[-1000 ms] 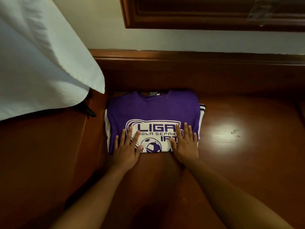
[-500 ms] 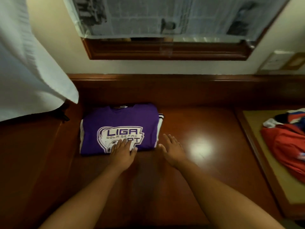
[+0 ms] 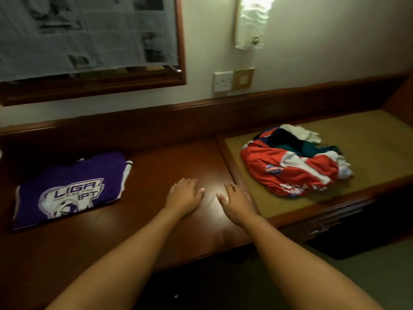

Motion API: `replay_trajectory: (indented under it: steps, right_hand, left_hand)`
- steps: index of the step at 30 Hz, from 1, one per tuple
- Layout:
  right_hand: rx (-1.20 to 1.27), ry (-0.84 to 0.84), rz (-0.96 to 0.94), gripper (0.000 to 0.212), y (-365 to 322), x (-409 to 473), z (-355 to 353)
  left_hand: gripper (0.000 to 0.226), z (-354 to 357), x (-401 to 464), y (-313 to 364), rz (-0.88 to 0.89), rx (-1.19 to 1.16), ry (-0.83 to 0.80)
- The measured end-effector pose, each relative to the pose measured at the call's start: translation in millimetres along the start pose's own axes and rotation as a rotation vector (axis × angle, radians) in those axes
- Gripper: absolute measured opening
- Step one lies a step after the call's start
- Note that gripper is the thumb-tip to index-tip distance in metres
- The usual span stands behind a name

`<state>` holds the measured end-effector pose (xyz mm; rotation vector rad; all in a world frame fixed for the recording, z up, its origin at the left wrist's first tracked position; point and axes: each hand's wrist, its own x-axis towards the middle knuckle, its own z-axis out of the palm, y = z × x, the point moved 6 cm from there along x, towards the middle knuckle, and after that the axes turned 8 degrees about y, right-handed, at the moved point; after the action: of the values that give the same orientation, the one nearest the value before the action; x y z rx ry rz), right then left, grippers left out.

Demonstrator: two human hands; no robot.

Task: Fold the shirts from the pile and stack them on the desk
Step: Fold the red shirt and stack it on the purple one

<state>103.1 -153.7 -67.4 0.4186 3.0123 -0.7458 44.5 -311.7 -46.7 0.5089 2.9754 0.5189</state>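
Both your hands are free and hold nothing. Your left hand (image 3: 183, 196) lies palm down over the bare middle of the desk (image 3: 156, 166), fingers straight and close together; whether it presses the wood or hangs just above it cannot be told. Your right hand (image 3: 235, 203) lies just beside it to the right, also palm down with relaxed, straight fingers, near the edge where the dark wood meets the tan padded surface (image 3: 357, 139). A small gap separates the two hands, and a bright reflection sits on the wood between them.

The folded purple shirt (image 3: 67, 189) lies flat at the left of the desk, well apart from your left hand, its white "LIGA" print facing up. It rests on another folded garment, of which only the white striped edge (image 3: 127, 175) shows along its right side.

The pile of unfolded shirts (image 3: 295, 166) lies crumpled on the tan padded surface to the right and farther away, a red and white shirt on top with dark, teal and white cloth behind it. Your right hand is near the pile but not touching it.

On the far wall hang a wood-framed mirror (image 3: 181, 52) covered with newspaper (image 3: 85, 32), a white wall socket (image 3: 223, 81) and a lit lamp (image 3: 251, 21).
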Motion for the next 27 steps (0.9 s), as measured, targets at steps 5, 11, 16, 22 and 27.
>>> replay_trajectory:
  steps: [5,11,16,22,27]
  right_hand:
    - [0.001,0.084,0.111,0.057,81,-5,-62]
    - [-0.041,0.139,0.214,0.058,171,7,-119]
    - [-0.106,0.125,0.254,0.055,239,39,-142]
    - [-0.04,0.098,0.253,0.059,290,87,-146]
    - [-0.113,0.04,0.239,0.063,322,118,-145]
  left_hand:
    - [0.058,16,23,101,0.149,0.002,-0.017]
    - [0.053,41,68,189,0.288,0.004,-0.013]
    - [0.05,76,119,243,0.427,0.069,-0.031]
    - [0.063,127,183,269,0.421,0.093,-0.111]
    - [0.061,150,209,277,0.426,0.089,-0.095]
